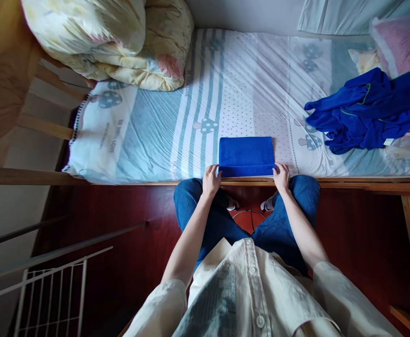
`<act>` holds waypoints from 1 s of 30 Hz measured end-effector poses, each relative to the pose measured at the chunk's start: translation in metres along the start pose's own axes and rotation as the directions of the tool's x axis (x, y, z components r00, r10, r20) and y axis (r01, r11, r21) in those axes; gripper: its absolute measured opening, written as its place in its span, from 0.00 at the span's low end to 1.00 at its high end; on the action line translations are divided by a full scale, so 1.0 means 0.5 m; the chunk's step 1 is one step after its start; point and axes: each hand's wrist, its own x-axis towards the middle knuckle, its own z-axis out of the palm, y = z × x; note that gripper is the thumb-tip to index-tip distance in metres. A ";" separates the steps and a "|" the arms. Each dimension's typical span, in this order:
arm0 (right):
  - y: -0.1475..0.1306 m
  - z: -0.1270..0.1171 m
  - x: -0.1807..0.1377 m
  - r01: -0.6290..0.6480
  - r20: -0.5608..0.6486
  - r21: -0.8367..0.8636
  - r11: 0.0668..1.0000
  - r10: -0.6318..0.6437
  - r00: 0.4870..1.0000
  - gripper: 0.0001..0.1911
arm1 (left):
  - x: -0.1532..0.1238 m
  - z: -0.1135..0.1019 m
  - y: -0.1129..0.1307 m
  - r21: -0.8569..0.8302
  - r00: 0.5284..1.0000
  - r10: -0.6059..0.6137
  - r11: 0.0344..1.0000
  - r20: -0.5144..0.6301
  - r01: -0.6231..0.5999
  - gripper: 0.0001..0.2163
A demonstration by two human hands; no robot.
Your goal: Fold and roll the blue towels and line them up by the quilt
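A flat blue rectangle [246, 150], which looks like folded cloth or a thin fabric bag, lies at the front edge of the bed. A straight crease or folded strip runs along its near side. My left hand [212, 179] is at its near left corner, thumb and fingers closed on the edge. At the near right corner, my right hand [281, 176] grips the other end in the same way. Crumpled blue clothing [362, 112] with thin green piping lies farther right on the bed, apart from both hands.
The bed has a patterned sheet [156, 126] and a wooden front rail [366, 185]. A bundled yellow quilt [120, 47] fills the back left. Pink and pale pillows [401, 44] are at the right. A white metal rack [52, 295] stands on the floor at lower left.
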 end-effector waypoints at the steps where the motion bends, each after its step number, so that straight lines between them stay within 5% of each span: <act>1: -0.006 -0.001 -0.002 0.062 0.048 -0.012 0.998 -0.061 0.997 0.17 | -0.002 0.001 0.001 0.014 0.997 0.065 0.998 0.033 -0.065 0.18; 4: -0.017 -0.001 -0.008 0.192 0.204 -0.065 0.979 -0.176 0.963 0.21 | -0.006 0.010 -0.001 0.049 0.969 0.178 0.981 0.174 -0.189 0.23; 7: -0.016 -0.001 -0.010 0.226 0.297 -0.113 0.968 -0.184 0.937 0.26 | -0.007 0.023 -0.007 0.100 0.951 0.158 0.977 0.266 -0.190 0.29; 19: 0.011 -0.021 0.049 0.214 0.378 -0.099 0.972 -0.162 0.912 0.28 | 0.033 0.008 -0.020 0.162 0.907 0.198 0.948 0.371 -0.274 0.28; 25: 0.025 -0.058 0.071 0.035 0.373 0.066 0.997 -0.057 0.926 0.18 | 0.044 -0.020 -0.035 0.029 0.946 0.131 0.989 0.297 -0.146 0.24; 30: 0.040 -0.036 0.083 -0.118 0.307 0.267 0.957 0.032 0.951 0.15 | 0.059 -0.009 -0.028 -0.110 0.984 -0.018 0.993 0.180 0.038 0.20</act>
